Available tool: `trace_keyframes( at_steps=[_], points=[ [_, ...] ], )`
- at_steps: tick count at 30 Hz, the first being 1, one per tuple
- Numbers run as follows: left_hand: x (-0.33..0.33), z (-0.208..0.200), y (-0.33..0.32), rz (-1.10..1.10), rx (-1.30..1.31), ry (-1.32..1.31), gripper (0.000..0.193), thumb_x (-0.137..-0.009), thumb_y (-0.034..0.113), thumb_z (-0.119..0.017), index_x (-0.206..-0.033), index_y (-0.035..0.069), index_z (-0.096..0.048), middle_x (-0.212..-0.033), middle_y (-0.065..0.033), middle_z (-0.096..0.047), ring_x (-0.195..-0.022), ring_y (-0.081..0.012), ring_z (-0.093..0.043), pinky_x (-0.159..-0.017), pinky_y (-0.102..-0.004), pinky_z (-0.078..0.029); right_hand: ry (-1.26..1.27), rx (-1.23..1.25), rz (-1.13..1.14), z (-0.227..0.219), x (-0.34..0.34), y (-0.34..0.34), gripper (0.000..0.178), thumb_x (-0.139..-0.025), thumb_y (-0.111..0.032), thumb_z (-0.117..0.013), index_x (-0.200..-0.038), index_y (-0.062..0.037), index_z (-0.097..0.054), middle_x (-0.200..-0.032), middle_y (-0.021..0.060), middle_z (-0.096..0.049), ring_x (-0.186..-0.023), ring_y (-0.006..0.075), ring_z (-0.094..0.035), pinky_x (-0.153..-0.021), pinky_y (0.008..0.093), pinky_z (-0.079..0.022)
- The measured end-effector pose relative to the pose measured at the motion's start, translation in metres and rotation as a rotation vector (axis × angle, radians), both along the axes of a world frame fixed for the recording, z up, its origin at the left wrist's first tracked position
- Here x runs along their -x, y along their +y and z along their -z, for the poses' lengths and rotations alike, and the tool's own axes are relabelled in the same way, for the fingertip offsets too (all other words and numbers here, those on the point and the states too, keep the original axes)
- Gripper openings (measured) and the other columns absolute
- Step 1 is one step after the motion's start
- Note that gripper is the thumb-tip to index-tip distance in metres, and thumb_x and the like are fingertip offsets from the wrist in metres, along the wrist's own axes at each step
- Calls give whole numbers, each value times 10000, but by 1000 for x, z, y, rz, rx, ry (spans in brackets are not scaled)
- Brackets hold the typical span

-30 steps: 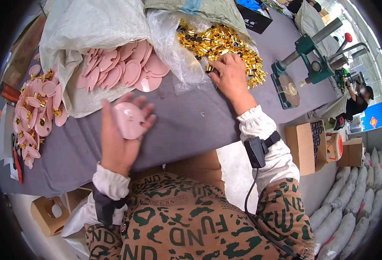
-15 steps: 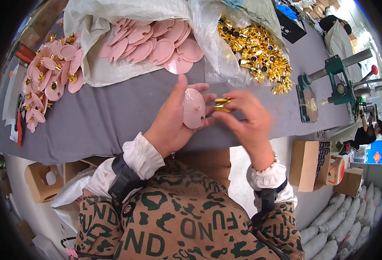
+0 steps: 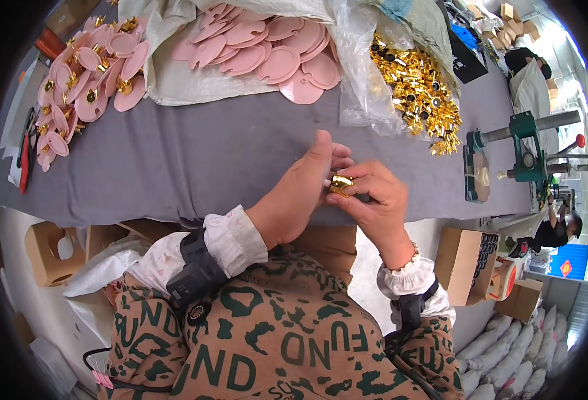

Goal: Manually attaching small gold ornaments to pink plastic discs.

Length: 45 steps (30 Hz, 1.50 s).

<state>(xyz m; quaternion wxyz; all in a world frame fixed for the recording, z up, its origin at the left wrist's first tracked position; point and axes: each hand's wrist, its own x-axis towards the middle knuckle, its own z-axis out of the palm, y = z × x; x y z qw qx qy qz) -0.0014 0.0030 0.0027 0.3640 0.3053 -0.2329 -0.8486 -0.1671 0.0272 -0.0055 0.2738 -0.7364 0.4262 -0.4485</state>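
Your right hand [image 3: 379, 203] pinches gold cap [image 3: 341, 187] over worktop's [image 3: 207, 147] near edge. Left hand [image 3: 296, 195]: palm hidden, can't tell grip. Shiny cap, fingertip-only hold: could slip, drop off edge.

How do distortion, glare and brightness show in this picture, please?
Head view: the front edge of the grey table bows, corners black; head view: glints on the gold fitting in the right hand; head view: upper-right edge washed out.

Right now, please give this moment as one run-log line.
left hand: turned inward, grasp hidden; right hand: holding gold fitting; beyond: pink discs, gold pile
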Motion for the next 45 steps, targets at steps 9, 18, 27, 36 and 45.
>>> trace_keyframes(
  at_steps=[9, 18, 27, 36, 45],
  points=[
    [-7, -3, 1, 60, -66, -85, 813, -935, 717, -226, -1300, 18, -426, -1220, -103, -492, -1070, -159, -499, -893, -311, -418, 334, 317, -91, -2, -1, -2, 141, -697, 1, -793, -790, -24, -689, -975, 108, -669, -831, 239, -666, -702, 302, -543],
    [-12, 15, 1, 6, 133, 38, 853, -933, 721, -182, -1327, -2, -404, -1239, -114, -477, -1138, -190, -471, -951, -320, -402, -359, -378, 112, 8, -23, 11, 161, -695, 20, -803, -802, -11, -687, -976, 101, -678, -847, 167, -668, -695, 253, -530],
    [-17, 24, 22, -174, 969, -460, 624, -1004, 514, -331, -1324, -18, -393, -1293, -172, -447, -1185, -260, -461, -995, -369, -373, -94, -390, 192, -10, -30, 25, 92, -712, 36, -753, -762, 3, -683, -918, 91, -677, -820, 162, -630, -696, 258, -496],
    [-91, 35, -18, -261, 1240, -701, 432, -943, 319, -541, -1268, 41, -481, -1196, -169, -510, -1046, -283, -519, -935, -372, -415, -536, -1033, 14, -13, -75, -15, 123, -807, -61, -730, -891, 8, -672, -874, 49, -666, -813, 74, -584, -748, 249, -483],
    [-295, -105, -166, -804, 1435, -1779, 552, -859, 366, -645, -1298, 55, -526, -1305, -183, -511, -1200, -313, -490, -1025, -389, -378, 354, 283, 73, -18, -95, -142, 461, -722, -59, -703, -1176, -93, -630, -1167, 157, -615, -1087, 342, -579, -935, 393, -463]
  ],
)
